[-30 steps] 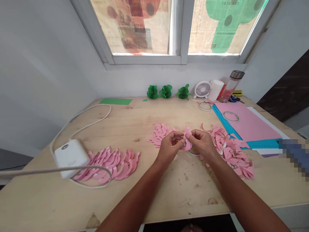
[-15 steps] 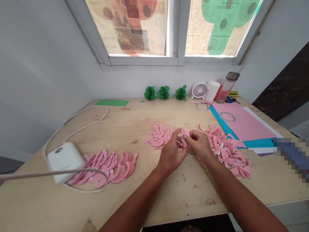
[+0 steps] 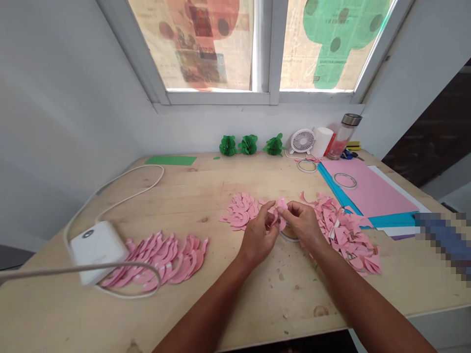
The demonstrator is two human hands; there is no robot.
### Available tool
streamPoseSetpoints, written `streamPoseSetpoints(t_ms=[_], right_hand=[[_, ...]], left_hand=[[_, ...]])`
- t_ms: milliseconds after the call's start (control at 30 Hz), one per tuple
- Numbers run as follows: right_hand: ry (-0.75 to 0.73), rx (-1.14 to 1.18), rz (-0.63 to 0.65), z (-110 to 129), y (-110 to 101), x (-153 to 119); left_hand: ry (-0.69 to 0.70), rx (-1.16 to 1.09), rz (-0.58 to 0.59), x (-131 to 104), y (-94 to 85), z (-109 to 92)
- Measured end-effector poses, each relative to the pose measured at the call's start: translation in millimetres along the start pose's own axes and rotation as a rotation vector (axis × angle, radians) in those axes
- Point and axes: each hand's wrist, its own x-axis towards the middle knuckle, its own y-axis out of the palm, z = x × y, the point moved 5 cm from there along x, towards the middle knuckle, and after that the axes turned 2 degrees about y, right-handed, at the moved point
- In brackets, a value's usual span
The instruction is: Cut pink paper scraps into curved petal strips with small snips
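Between my hands is a small curved pink paper piece [image 3: 282,203]. My left hand [image 3: 259,233] pinches its lower left part between thumb and fingers. The fingers of my right hand [image 3: 303,221] are closed on its upper right side. Left of my hands lies a pile of small pink cutouts [image 3: 240,211], and a heap of pink scraps [image 3: 346,230] spreads to the right. A tape roll [image 3: 290,238] is partly hidden under my hands. Longer curved pink pieces [image 3: 184,257] overlap in a row at the left.
A white power bank [image 3: 97,247] with a looping cable sits at the left. Green paper ornaments [image 3: 248,144], a small fan [image 3: 302,141] and a glass bottle [image 3: 346,137] stand at the back. Coloured sheets [image 3: 371,191] lie on the right, a tape roll [image 3: 345,181] on top.
My left fingers have closed in on the pink piece, where they were spread wider before. More of the tape roll under my hands shows. The view has tilted slightly up.
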Motion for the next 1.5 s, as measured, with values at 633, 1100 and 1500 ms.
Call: streamPoseSetpoints(t_ms=[633,1100,1500], right_hand=[[-0.106,-0.189,-0.017,2,0,-1],[-0.102,-0.2,-0.008,2,1,-1],[0.056,0.098,0.06,-2,2,1]], left_hand=[[-0.287,-0.531,0.072,6,9.0,17],[-0.417,-0.61,0.029,4,5.3,10],[-0.392,-0.612,0.056,5,5.8,10]])
